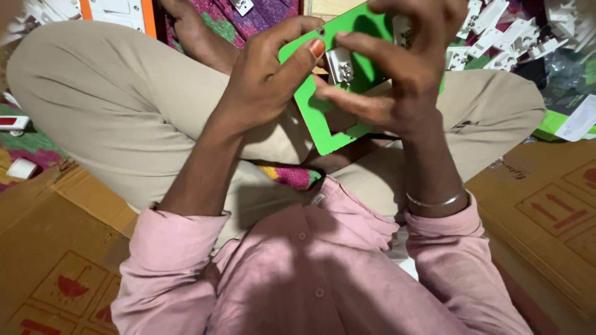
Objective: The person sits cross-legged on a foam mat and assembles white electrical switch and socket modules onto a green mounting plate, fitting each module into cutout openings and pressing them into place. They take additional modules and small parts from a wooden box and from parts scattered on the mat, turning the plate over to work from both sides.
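A bright green plastic frame plate [320, 127] with rectangular cut-outs is held up over my crossed legs. My left hand [267, 80] grips its left edge, thumb pressed on the face. My right hand [403, 74] curls over the plate from the right, fingers around a small white switch module [339, 64] with metal contacts that sits in one of the plate's openings. Part of the plate is hidden behind my right hand.
A heap of white plastic switch parts [509, 37] lies beyond my right knee. Flattened cardboard boxes [552, 205] lie on both sides of my lap. An orange-edged plate [115, 12] is at the top left, and a small white part [22, 169] at the left.
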Demonstrator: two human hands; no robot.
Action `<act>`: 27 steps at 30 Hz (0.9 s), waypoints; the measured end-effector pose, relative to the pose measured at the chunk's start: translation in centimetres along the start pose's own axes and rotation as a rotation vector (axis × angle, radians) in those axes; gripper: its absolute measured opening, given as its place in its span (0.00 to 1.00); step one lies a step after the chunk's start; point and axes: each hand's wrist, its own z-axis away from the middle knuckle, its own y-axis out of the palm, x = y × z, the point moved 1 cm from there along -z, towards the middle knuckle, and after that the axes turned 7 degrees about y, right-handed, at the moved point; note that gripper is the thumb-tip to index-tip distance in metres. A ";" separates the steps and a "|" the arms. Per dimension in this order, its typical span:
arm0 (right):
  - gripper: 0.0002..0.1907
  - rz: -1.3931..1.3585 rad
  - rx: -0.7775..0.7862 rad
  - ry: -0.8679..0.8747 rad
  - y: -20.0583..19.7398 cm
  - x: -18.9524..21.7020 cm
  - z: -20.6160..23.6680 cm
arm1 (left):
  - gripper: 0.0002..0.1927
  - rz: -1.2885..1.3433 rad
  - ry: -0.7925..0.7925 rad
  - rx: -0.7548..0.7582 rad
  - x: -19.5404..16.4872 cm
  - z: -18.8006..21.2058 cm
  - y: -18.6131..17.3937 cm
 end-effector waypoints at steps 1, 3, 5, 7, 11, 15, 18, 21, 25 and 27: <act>0.27 0.025 0.013 0.005 0.1 0.0 0.0 | 0.13 -0.016 0.001 0.004 0.0 0.0 0.0; 0.32 -0.020 -0.024 -0.014 0.1 -0.1 0.1 | 0.12 -0.051 0.011 0.014 -0.1 0.0 0.0; 0.31 -0.029 -0.033 -0.013 0.2 -0.1 0.0 | 0.11 -0.009 0.051 0.015 -0.2 -0.1 -0.1; 0.26 -0.020 -0.017 0.022 0.2 -0.2 0.0 | 0.12 -0.014 0.035 0.014 -0.2 0.0 -0.1; 0.31 -0.005 -0.038 -0.021 0.1 -0.2 0.1 | 0.13 -0.023 0.019 0.010 -0.2 0.0 0.0; 0.30 0.034 -0.033 -0.020 0.1 -0.1 0.1 | 0.13 -0.038 0.022 0.021 -0.1 0.0 -0.1; 0.29 0.027 -0.027 0.002 0.0 0.0 -0.1 | 0.14 0.019 0.047 0.009 -0.1 0.0 -0.1; 0.29 0.086 -0.028 -0.064 0.1 0.2 -0.3 | 0.14 -0.052 0.002 0.016 -0.2 0.1 -0.1; 0.32 -0.048 -0.047 0.039 0.1 0.2 -0.6 | 0.14 -0.060 0.033 0.006 -0.5 0.0 -0.1; 0.31 0.106 -0.015 -0.066 0.2 0.3 -0.6 | 0.14 -0.072 0.007 0.002 -0.7 -0.1 -0.1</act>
